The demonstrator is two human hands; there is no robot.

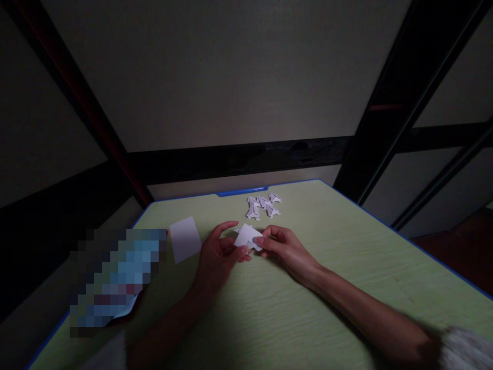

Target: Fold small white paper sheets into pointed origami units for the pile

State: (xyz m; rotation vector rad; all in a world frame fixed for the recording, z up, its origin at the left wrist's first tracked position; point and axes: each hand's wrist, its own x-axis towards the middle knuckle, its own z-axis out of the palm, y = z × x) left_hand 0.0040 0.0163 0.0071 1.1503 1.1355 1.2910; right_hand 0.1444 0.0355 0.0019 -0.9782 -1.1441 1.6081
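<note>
A small piece of folded white paper (247,236) is held just above the table between my two hands. My left hand (219,252) pinches its lower left edge with the thumb, while the index finger stretches out above. On the other side, my right hand (283,248) grips the right corner between thumb and fingers. Beyond the paper lie several small folded paper figures (263,204) in a loose cluster. A flat sheet of white paper (185,240) rests to the left of my left hand.
The light green table (331,308) has a blue rim with a blue handle (242,191) at its far edge. A blurred-out bluish object (127,277) lies at the left side. Behind the table stand pale panels with a dark band (239,160).
</note>
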